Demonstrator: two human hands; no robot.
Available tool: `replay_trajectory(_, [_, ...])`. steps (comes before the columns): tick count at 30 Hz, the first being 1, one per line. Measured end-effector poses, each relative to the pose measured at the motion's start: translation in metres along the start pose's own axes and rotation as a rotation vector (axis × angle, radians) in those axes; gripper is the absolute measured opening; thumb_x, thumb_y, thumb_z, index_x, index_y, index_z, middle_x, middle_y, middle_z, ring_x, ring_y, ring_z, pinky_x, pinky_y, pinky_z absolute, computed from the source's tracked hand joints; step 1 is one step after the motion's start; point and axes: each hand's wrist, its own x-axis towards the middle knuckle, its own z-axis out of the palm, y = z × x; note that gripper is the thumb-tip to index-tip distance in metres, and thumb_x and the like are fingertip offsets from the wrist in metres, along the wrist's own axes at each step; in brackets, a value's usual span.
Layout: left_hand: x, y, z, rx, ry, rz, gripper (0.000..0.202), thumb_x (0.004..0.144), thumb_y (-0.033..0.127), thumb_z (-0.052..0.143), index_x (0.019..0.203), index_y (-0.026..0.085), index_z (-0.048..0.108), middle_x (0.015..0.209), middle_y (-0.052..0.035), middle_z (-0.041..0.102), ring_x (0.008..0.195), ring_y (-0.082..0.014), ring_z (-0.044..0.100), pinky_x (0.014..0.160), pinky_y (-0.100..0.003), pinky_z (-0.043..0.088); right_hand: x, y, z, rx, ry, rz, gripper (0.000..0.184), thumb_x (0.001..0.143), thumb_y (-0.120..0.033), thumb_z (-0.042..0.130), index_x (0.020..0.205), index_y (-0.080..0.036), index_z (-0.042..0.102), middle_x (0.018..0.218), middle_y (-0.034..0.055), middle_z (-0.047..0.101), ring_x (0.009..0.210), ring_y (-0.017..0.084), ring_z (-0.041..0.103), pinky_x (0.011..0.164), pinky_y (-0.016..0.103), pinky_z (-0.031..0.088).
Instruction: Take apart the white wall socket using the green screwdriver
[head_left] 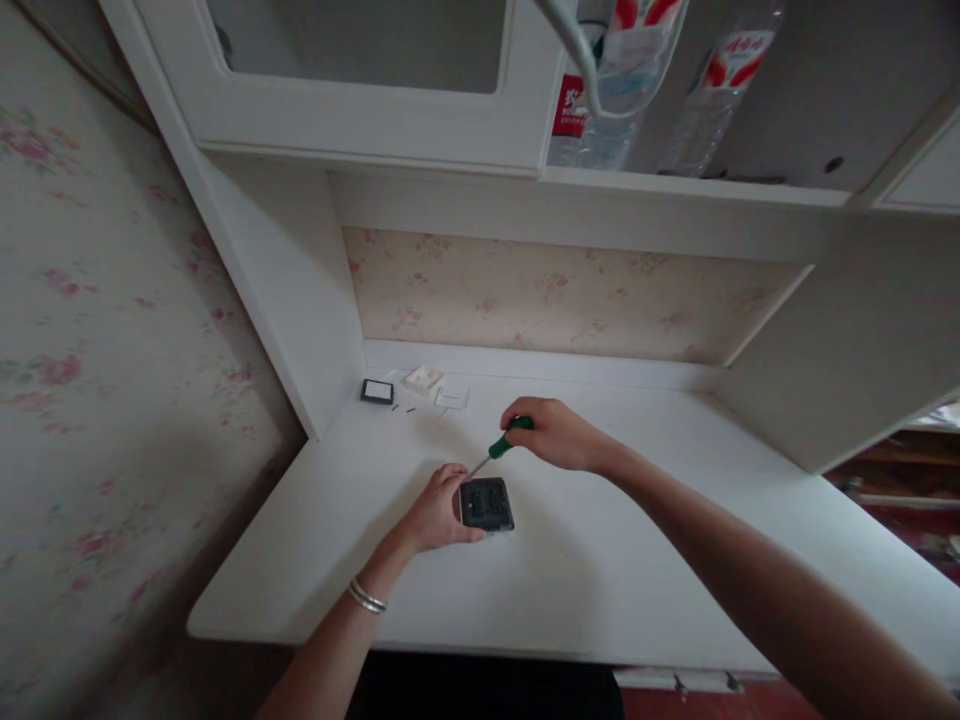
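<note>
My left hand (437, 512) grips the left side of a black square wall socket (487, 504) on the white desk, thumb along its near edge and fingers at its far left corner. A screwdriver with a green handle (500, 445) is held in my right hand (551, 430), fingers wrapped round the handle. Its thin metal shaft slants down to the left, and the tip is by the socket's far left corner, close to my left fingertips. Whether the tip sits in a slot or a screw is too small to tell.
Toward the back left of the desk (600, 560) lie a small dark frame with a white face (377, 391), a cream-coloured block (424, 379), a clear flat piece (452, 398) and two screws (410, 409). Overhead, a shelf (697, 190) holds plastic bottles (716, 90). A side panel (300, 290) borders the left.
</note>
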Motion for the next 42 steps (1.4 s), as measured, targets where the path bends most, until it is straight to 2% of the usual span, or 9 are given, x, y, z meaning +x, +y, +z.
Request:
replay_trajectory(4, [0.003,0.012,-0.005,0.055,0.010,0.017,0.075,0.046,0.035,0.084,0.113,0.017,0.055,0.117,-0.0087,0.050,0.112,-0.0270,0.045,0.100,-0.038,0.037,-0.036,0.055,0.006,0.406,0.142,0.362,0.017,0.075,-0.028,0.057,0.088,-0.018,0.064,0.065,-0.0006,0.059,0.052,0.012,0.052,0.051,0.024,0.041])
replay_trajectory(8, [0.006,0.024,-0.008,0.068,0.003,0.000,0.068,0.047,0.030,0.082,0.110,0.019,0.057,0.108,-0.0052,0.058,0.102,-0.0256,0.052,0.092,-0.037,0.041,-0.083,0.116,0.037,0.681,0.366,0.522,0.024,0.072,-0.033,0.063,0.090,-0.017,0.065,0.072,0.0016,0.062,0.061,0.014,0.055,0.058,0.028,0.046])
replay_trajectory(10, [0.009,0.027,-0.008,0.076,0.003,0.000,0.067,0.048,0.030,0.082,0.110,0.020,0.057,0.106,-0.0048,0.060,0.100,-0.0257,0.053,0.091,-0.037,0.041,-0.106,0.138,0.059,0.733,0.428,0.611,0.029,0.069,-0.035,0.065,0.091,-0.016,0.066,0.074,0.0027,0.063,0.064,0.016,0.057,0.064,0.031,0.048])
replay_trajectory(13, [0.014,0.028,-0.008,0.091,0.012,0.007,0.068,0.047,0.029,0.081,0.111,0.019,0.058,0.106,-0.0059,0.060,0.102,-0.0267,0.053,0.091,-0.037,0.041,-0.134,0.156,0.093,0.763,0.421,0.609,0.033,0.072,-0.036,0.062,0.099,-0.016,0.066,0.083,0.0052,0.066,0.075,0.020,0.061,0.074,0.036,0.049])
replay_trajectory(17, [0.020,0.028,-0.009,0.061,0.030,-0.008,0.075,0.047,0.035,0.082,0.115,0.018,0.057,0.109,-0.0081,0.060,0.103,-0.0278,0.054,0.093,-0.039,0.041,-0.151,0.149,0.126,0.462,0.372,0.435,0.029,0.071,-0.029,0.062,0.099,-0.021,0.067,0.101,0.0062,0.067,0.093,0.024,0.060,0.086,0.039,0.045])
replay_trajectory(21, [0.024,0.033,-0.007,-0.083,0.036,-0.060,0.076,0.053,0.038,0.081,0.120,0.018,0.052,0.115,-0.0094,0.058,0.102,-0.0263,0.056,0.090,-0.037,0.044,-0.147,0.127,0.141,0.241,0.306,0.275,0.033,0.075,-0.022,0.054,0.106,-0.024,0.065,0.115,0.0062,0.060,0.099,0.021,0.059,0.089,0.034,0.044])
replay_trajectory(28, [0.026,0.034,-0.002,-0.343,0.055,-0.126,0.077,0.059,0.029,0.080,0.126,0.014,0.046,0.112,-0.0100,0.060,0.096,-0.0221,0.058,0.083,-0.031,0.047,-0.118,0.106,0.146,0.189,0.342,0.327,0.025,0.077,-0.023,0.052,0.099,-0.022,0.064,0.105,0.0053,0.063,0.090,0.020,0.061,0.082,0.030,0.046])
replay_trajectory(33, [0.029,0.025,-0.016,-0.441,0.135,-0.228,0.079,0.059,0.030,0.080,0.128,0.014,0.045,0.108,-0.0103,0.061,0.090,-0.0209,0.060,0.072,-0.028,0.048,-0.108,0.095,0.153,0.183,0.315,0.341,0.025,0.078,-0.023,0.052,0.100,-0.023,0.063,0.105,0.0047,0.063,0.089,0.019,0.061,0.082,0.029,0.045])
replay_trajectory(42, [0.019,0.015,-0.025,-0.582,0.125,-0.279,0.082,0.062,0.031,0.079,0.132,0.013,0.041,0.114,-0.0119,0.061,0.094,-0.0223,0.060,0.076,-0.030,0.049,-0.095,0.094,0.160,0.293,0.328,0.381,0.024,0.084,-0.035,0.048,0.096,-0.022,0.065,0.102,0.0061,0.063,0.085,0.019,0.063,0.076,0.029,0.048])
